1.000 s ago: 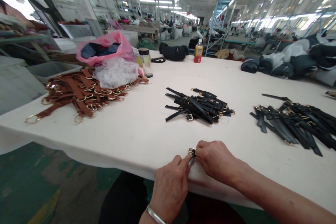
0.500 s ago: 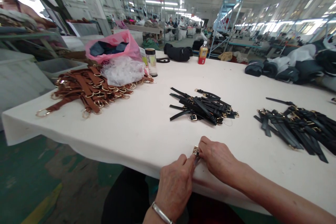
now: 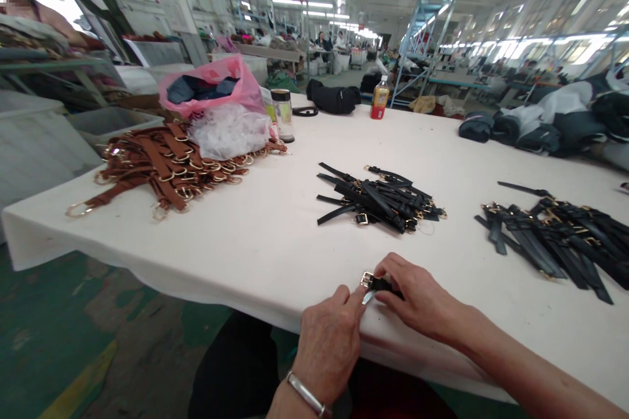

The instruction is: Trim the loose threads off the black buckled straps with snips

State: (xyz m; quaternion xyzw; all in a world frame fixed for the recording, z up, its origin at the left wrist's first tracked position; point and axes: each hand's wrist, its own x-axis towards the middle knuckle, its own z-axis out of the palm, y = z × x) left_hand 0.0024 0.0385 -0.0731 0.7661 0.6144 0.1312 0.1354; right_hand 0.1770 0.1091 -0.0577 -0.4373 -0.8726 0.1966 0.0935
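A small black strap with a gold buckle (image 3: 366,279) lies at the table's near edge between my hands. My right hand (image 3: 417,294) has the strap pinched between thumb and fingers, just right of the buckle. From the left, my left hand (image 3: 330,344), with a silver bangle at its wrist, presses its closed fingers against the buckle's lower side. A shiny pale sliver (image 3: 367,297) shows by the left fingertips; I cannot tell what it is. Beyond my hands lies a pile of black buckle straps (image 3: 383,200), and another pile of black straps (image 3: 555,236) is to the right.
Brown straps with gold rings (image 3: 162,167) are heaped at the left of the white-covered table (image 3: 275,229). Behind them stand a pink bag (image 3: 240,82) and a jar (image 3: 282,118). A drink bottle (image 3: 379,99) is at the far edge; dark rolled bundles (image 3: 521,127) lie far right.
My right fingers have opened out and shifted slightly right along the strap, so more black strap shows beside the buckle. The left hand has barely moved.
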